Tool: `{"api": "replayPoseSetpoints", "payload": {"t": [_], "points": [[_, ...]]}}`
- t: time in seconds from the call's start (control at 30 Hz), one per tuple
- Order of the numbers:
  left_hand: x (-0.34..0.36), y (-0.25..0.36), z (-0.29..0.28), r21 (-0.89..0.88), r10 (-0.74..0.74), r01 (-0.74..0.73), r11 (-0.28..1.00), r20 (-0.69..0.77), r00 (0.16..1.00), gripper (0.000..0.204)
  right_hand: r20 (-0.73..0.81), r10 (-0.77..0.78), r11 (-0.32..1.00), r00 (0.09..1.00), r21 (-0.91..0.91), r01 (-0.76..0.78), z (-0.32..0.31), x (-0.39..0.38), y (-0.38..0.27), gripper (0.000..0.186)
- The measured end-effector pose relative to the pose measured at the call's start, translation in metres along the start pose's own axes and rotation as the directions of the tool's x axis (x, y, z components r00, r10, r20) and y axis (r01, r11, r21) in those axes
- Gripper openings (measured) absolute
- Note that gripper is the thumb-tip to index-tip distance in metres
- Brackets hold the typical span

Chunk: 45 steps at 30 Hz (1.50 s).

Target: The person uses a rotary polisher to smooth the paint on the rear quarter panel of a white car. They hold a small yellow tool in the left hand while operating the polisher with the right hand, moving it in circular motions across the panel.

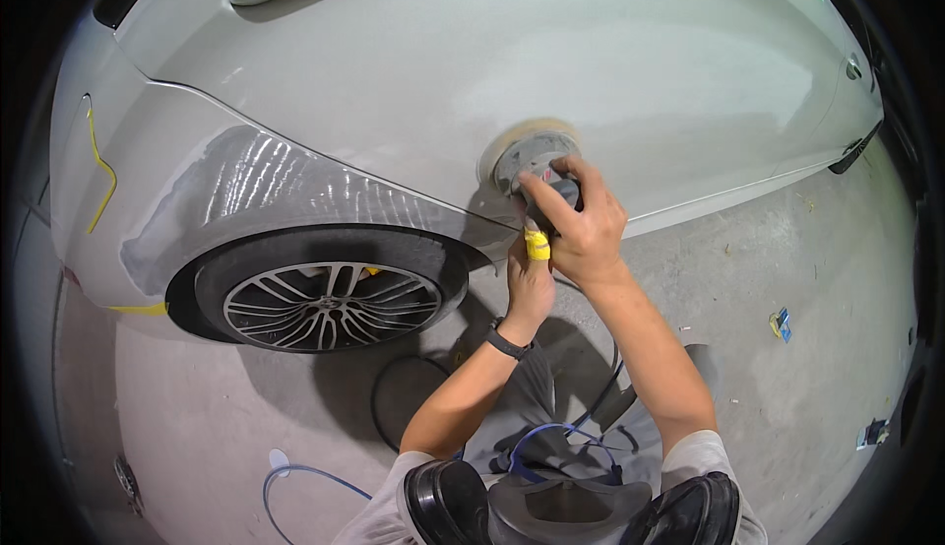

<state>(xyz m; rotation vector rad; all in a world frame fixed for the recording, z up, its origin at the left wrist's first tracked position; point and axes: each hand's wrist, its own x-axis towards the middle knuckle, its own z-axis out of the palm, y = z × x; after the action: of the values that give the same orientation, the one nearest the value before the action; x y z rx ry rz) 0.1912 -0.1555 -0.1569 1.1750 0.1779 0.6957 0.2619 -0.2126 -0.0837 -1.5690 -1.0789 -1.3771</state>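
Observation:
A dark rotary sander (pixel 536 161) with a round pale pad rests against the white car's side panel (pixel 669 92), just right of the fender arch. My right hand (pixel 586 220) wraps over the sander's body, fingers curled on top. My left hand (pixel 530 284) is lower, closed around its handle where yellow tape (pixel 537 243) shows. A dull grey patch (pixel 236 191) covers part of the fender left of the pad, and some paint around the pad looks hazy.
The wheel (pixel 330 304) is below left. Yellow tape strips (pixel 98 166) mark the bodywork. Hoses (pixel 313 471) run over the concrete floor (pixel 748 279) around my legs, and a small blue-and-yellow item (pixel 781 323) lies to the right. My face mask (pixel 561 506) shows at the lower edge.

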Motion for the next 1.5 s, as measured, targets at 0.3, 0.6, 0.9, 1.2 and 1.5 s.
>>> {"api": "replayPoseSetpoints", "payload": {"t": [0.3, 0.6, 0.9, 1.2, 1.5], "points": [[0.026, 0.085, -0.015, -0.22, 0.206, -0.172, 0.96, 0.144, 0.968, 0.059, 0.189, 0.043, 0.999, 0.981, 0.011, -0.046, 0.012, 0.087, -0.025, 0.039], [-0.003, -0.016, -0.019, -0.098, 0.097, -0.103, 0.99, -0.061, 0.993, 0.049, -0.002, -0.055, 0.997, 0.998, -0.046, 0.055, 0.007, -0.002, -0.009, 0.046], [0.019, 0.066, -0.046, -0.371, 0.306, -0.251, 0.894, 0.098, 0.947, 0.047, 0.111, -0.032, 0.999, 0.993, -0.012, 0.034, 0.03, 0.068, -0.052, 0.04], [-0.015, -0.015, -0.035, -0.143, -0.032, 0.013, 0.99, -0.129, 0.991, 0.05, 0.127, -0.055, 0.998, 0.99, -0.022, 0.058, 0.013, -0.008, -0.029, 0.046], [0.013, 0.073, -0.061, -0.453, 0.247, -0.248, 0.856, -0.062, 0.967, 0.048, 0.268, -0.078, 0.996, 0.96, -0.019, 0.086, 0.042, 0.068, -0.076, 0.042]]}}
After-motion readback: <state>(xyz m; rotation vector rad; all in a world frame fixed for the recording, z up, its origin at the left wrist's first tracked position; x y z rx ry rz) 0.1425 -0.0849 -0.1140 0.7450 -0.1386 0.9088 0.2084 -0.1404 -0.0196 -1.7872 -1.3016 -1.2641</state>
